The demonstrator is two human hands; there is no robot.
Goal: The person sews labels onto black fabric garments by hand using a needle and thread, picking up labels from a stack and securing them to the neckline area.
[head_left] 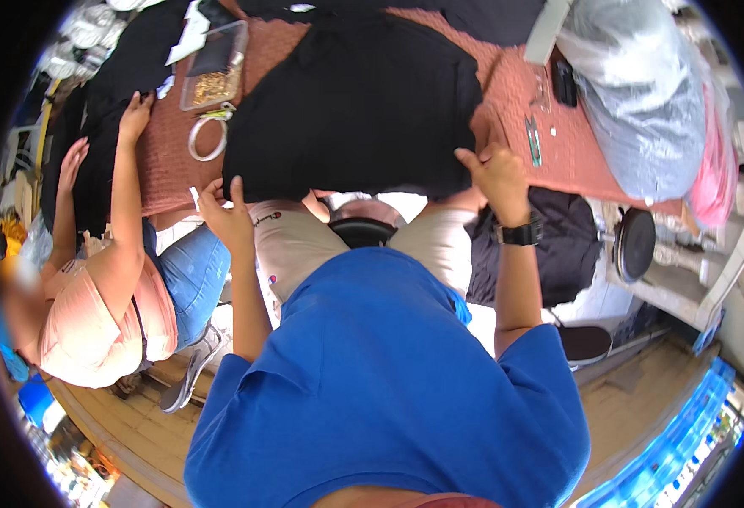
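Note:
A piece of black fabric (355, 106), which looks like a garment, lies spread over the table in front of me. Its near edge hangs toward my lap. At its near left corner is my left hand (230, 222), thumb on the cloth and fingers bent at the edge. A small white strip (194, 199) shows beside those fingers. My right hand (501, 176), with a black watch on the wrist, grips the near right edge, thumb on top and fingers curled. The undersides of both grips are hidden.
Left of the fabric are a white tape roll (209, 138) and a clear box (215, 80) of small gold pieces. Green thread snips (533, 140) lie at right, near a large plastic-wrapped bundle (639, 93). A co-worker's hand (137, 118) rests by other black cloth.

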